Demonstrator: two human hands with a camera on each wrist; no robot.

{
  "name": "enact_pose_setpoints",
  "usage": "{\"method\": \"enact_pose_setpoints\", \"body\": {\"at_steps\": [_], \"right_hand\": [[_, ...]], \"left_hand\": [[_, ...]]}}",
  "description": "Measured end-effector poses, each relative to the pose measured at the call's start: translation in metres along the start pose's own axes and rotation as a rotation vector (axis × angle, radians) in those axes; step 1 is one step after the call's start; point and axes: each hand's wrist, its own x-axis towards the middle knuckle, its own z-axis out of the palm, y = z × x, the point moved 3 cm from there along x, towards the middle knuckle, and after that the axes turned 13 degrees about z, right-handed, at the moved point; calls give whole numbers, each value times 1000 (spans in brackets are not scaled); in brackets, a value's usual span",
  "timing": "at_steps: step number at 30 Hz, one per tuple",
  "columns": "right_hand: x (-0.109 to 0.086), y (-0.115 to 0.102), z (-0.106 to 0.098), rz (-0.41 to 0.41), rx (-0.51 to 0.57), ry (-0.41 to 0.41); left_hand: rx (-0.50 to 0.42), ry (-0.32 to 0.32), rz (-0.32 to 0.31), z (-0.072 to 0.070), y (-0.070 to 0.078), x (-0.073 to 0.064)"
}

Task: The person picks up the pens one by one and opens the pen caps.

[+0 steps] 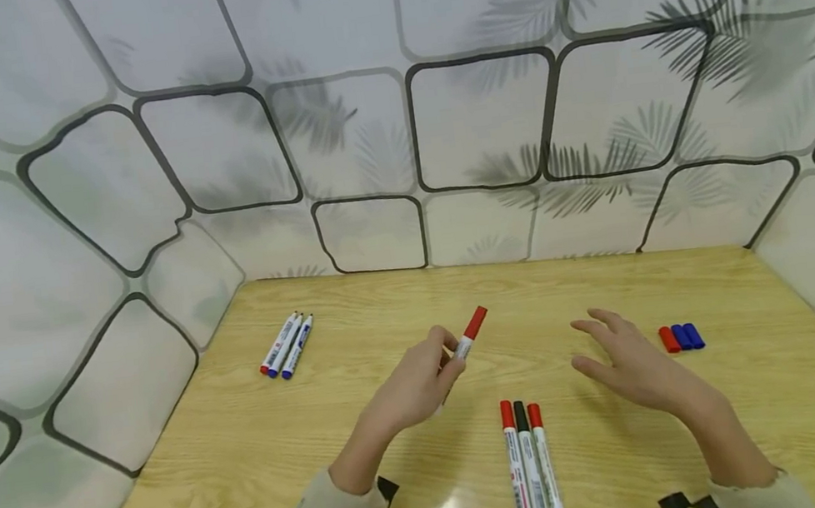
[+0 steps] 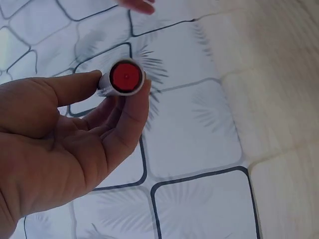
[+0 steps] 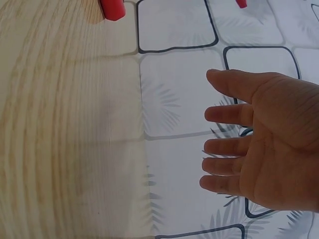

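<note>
My left hand (image 1: pixel 410 383) pinches a red-capped whiteboard marker (image 1: pixel 473 326) between thumb and fingers above the table. In the left wrist view the red butt end of this marker (image 2: pixel 126 77) faces the camera. To the right of it, my right hand (image 1: pixel 629 361) hovers with fingers spread and holds nothing; the right wrist view shows its bare palm (image 3: pixel 279 144). Between the hands and nearer to me, three capped markers (image 1: pixel 530 462) lie side by side, two with red caps and one with a black cap.
Three uncapped markers (image 1: pixel 286 346) lie together at the back left of the wooden table (image 1: pixel 211 452). Three loose caps (image 1: pixel 681 338), one red and two blue, sit in a row to the right of my right hand. A patterned wall (image 1: pixel 357 142) closes off the back and sides.
</note>
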Motion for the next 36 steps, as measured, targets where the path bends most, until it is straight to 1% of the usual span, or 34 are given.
{"method": "enact_pose_setpoints", "body": {"at_steps": [4,7,11,15,17,19,22,25,27,33,36], "right_hand": [[-1,-3,0,-6,8,-1],[-3,-5,-1,-10,14,-5],[-5,-7,-3,-13,10,-4],[-8,-12,-7,-24,2,7],[-9,-17,-9,-32,11,4],[-11,-23,-11,-41,29,-1],[-16,-32,-13,-51,45,-2],[-21,-39,-13,-71,57,12],[-24,-42,-12,-90,71,17],[-28,-51,-11,-167,120,25],[-27,-54,-11,-198,135,35]], "left_hand": [[-27,12,17,-6,4,4],[-24,21,30,-9,8,7],[-6,41,45,-13,15,8],[31,39,59,-16,22,6],[81,35,68,-17,25,4],[157,34,93,-18,30,2],[298,50,163,-16,35,1],[403,75,228,-12,39,0],[447,87,251,-10,40,0],[552,96,271,-7,45,1],[610,89,290,-5,47,1]]}}
